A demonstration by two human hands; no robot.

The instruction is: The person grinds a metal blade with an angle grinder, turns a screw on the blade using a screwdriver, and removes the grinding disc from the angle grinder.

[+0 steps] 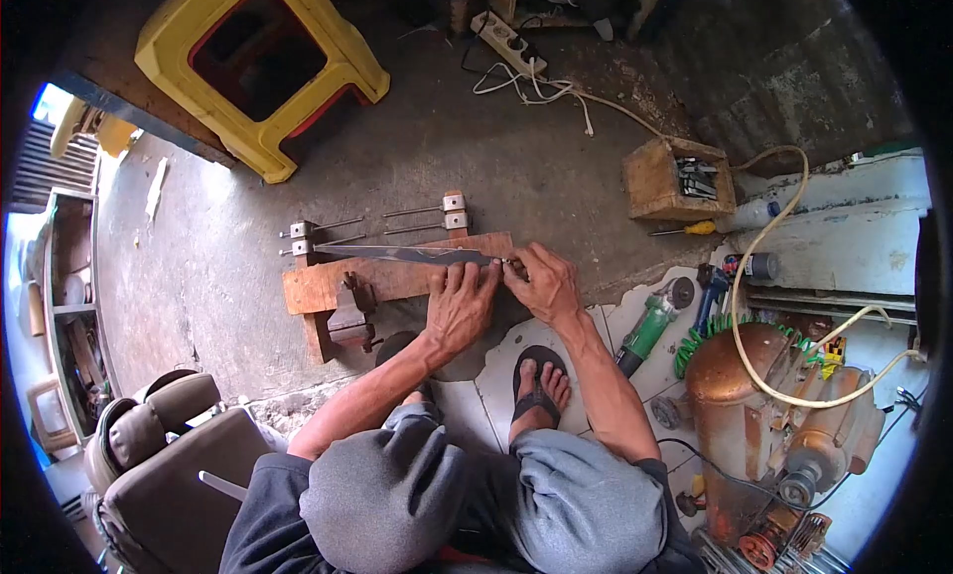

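A long, narrow knife blade (397, 254) lies along a wooden plank bench (387, 281), its pointed end to the left. My left hand (462, 304) grips the blade near its right end, with the fingertips pressed on it. At that same end my right hand (546, 286) is closed in a pinch around something small and dark. Whether this is the blade's tang or a separate piece I cannot tell, since the fingers hide it. A rusty vise (350, 314) is fixed to the near side of the bench. Metal clamps with long rods (301, 238) stand behind the blade.
A green angle grinder (645, 326) lies on the tiles at the right, near a rusty compressor tank (735, 395). Behind are a wooden box of metal pieces (675, 182), a power strip (509, 43) and a yellow stool (268, 127). A padded seat (179, 475) stands at the left.
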